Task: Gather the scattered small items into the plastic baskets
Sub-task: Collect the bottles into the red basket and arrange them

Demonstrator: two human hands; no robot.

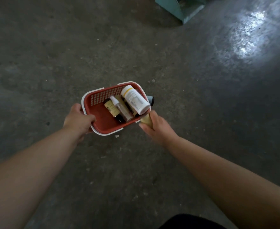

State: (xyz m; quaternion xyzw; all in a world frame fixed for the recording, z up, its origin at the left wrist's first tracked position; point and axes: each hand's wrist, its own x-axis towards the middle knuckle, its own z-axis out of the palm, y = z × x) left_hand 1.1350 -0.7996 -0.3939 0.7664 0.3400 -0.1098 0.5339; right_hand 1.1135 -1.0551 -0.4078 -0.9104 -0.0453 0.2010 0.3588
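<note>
Basket: red plastic basket (102, 119) with a white rim, held above the grey concrete floor (53, 55); its long axis runs from near-left to far-right in the head view.

Contents: a large white bottle (135, 99) lies on its side along the right wall, cap toward the far end; beside it a small clear spray bottle (118, 105) and a small amber bottle (112, 109), both lying roughly parallel to the white one. A dark-capped item (151, 100) pokes out past the far-right rim (cannot tell whether it rests inside or outside).

Left hand: left hand (78, 119) grips the near-left end of the basket, fingers curled over the rim, thumb inside. Arm reaches forward, nearly straight.

Right hand: right hand (157, 124) is closed around a yellowish tube-like item (146, 120), at the basket's near-right corner. Fingers wrapped tight, so only the item's upper end shows.

Key relation: the held item's free end touches or just overlaps the rim at the right corner and points up-left, toward the basket floor. The open red floor lies to the left of the fingers, between the amber bottle and the left hand.

Nearer hand: the right, already at the rim.

Judgement: the step in hand looks like dropping this item in. A short move leftward over the rim, then opening the fingers, should do it (the bare left half gives room).

Risk: released too early, the item could tip off the rim onto the floor.
</note>
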